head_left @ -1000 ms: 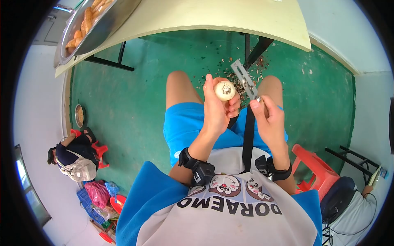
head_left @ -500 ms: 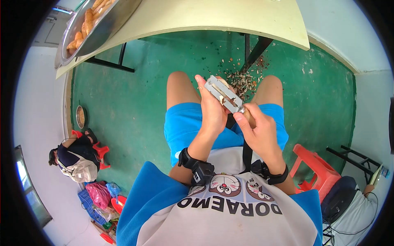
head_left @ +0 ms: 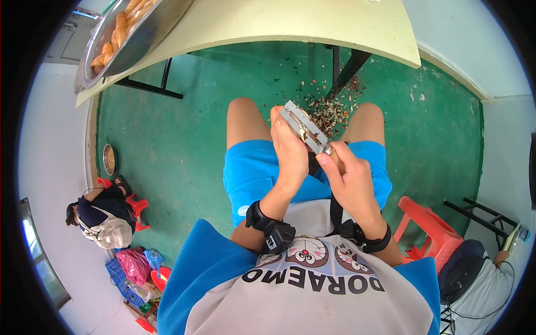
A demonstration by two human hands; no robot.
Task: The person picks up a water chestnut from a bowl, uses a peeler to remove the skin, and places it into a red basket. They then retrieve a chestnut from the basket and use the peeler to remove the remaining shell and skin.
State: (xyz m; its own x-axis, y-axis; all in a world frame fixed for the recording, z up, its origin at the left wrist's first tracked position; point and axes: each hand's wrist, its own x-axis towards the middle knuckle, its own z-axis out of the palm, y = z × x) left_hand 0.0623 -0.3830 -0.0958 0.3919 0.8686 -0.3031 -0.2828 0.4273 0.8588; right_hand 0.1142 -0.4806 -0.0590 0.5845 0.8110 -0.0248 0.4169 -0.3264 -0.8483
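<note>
My right hand point(head_left: 352, 173) is closed round the wooden handle of a metal peeler point(head_left: 304, 127) with a wide, flat head and a long slot. Pale and brown scraps of peel cling in the slot. My left hand point(head_left: 291, 148) is curled at the near side and underneath of the peeler head, thumb along its edge. Something pale shows at the far edge of the head; what my left hand holds there is hidden and I cannot tell its kind. Both hands are over my lap, between my knees.
Peel scraps point(head_left: 330, 114) lie scattered on the green floor near the black table leg point(head_left: 349, 72). A metal basin point(head_left: 151, 42) of long orange-brown roots stands on the table point(head_left: 268, 22). A red stool point(head_left: 427, 229) is at right; a person point(head_left: 106, 215) sits far left near a bowl point(head_left: 110, 159).
The peeler head has shifted slightly, turning a little steeper. My left hand has rotated with its thumb drawn in against the head. The right hand stays on the handle.
</note>
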